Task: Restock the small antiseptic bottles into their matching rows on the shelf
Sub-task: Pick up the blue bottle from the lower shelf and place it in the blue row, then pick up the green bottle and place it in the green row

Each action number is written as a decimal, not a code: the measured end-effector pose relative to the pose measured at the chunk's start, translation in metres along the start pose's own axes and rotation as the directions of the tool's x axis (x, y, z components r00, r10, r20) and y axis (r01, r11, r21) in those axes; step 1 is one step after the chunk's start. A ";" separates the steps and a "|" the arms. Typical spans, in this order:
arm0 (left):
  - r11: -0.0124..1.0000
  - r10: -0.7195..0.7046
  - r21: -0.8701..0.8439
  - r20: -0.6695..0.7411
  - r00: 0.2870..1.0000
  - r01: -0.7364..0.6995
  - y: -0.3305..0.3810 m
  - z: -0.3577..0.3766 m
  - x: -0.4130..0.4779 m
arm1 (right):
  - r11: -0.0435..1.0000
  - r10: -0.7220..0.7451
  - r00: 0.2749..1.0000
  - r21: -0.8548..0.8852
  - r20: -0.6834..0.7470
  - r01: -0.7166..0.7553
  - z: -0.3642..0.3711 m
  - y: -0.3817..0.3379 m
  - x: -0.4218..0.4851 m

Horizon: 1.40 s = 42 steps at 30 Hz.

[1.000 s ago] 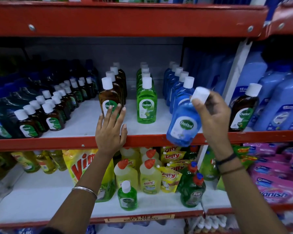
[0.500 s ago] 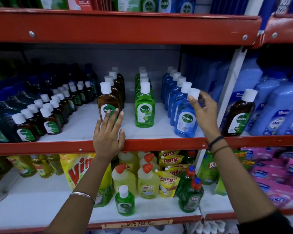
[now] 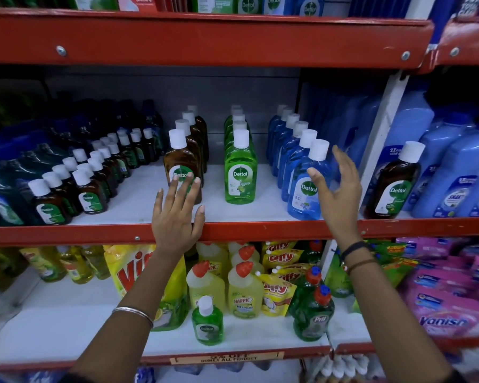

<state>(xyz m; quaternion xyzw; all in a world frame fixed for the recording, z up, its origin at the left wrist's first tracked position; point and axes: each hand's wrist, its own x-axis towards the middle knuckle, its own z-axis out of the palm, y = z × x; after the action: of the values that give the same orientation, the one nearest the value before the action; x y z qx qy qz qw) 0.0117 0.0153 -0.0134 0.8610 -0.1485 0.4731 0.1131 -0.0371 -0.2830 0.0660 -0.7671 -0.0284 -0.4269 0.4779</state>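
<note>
Three rows of white-capped antiseptic bottles run back on the middle shelf (image 3: 260, 229): brown (image 3: 181, 167), green (image 3: 239, 172) and blue. The front blue bottle (image 3: 302, 194) stands upright at the shelf's edge. My right hand (image 3: 335, 194) hovers just to its right, fingers spread, thumb near its shoulder, holding nothing. My left hand (image 3: 177, 217) lies flat on the shelf edge with its fingertips against the front brown bottle. One small green bottle (image 3: 207, 323) stands alone on the lower shelf. A brown bottle (image 3: 393, 183) stands among large blue bottles on the right.
Smaller brown bottles (image 3: 67, 194) fill the left of the middle shelf in several rows. Large blue bottles (image 3: 454, 172) stand beyond a white upright (image 3: 379, 139). The lower shelf holds yellow cleaner bottles (image 3: 244, 288), pouches and green dish-soap bottles (image 3: 311, 313). A red shelf beam (image 3: 205, 40) runs overhead.
My right hand set the blue bottle upright at the front of the blue row and let go, then drew back to the right. The left hand stayed on the shelf edge.
</note>
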 end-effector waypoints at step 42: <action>0.999 0.024 -0.031 0.117 0.993 -0.021 -0.035 -0.015 -0.009 | 0.938 -0.028 0.949 0.336 0.313 -0.083 0.053 -0.080 -0.075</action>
<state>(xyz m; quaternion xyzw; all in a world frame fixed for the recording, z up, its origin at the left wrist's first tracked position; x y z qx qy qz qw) 0.0079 0.0539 -0.0148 0.8840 -0.1715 0.4204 0.1114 -0.0874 -0.1720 0.0620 -0.7296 -0.1672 -0.2815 0.6004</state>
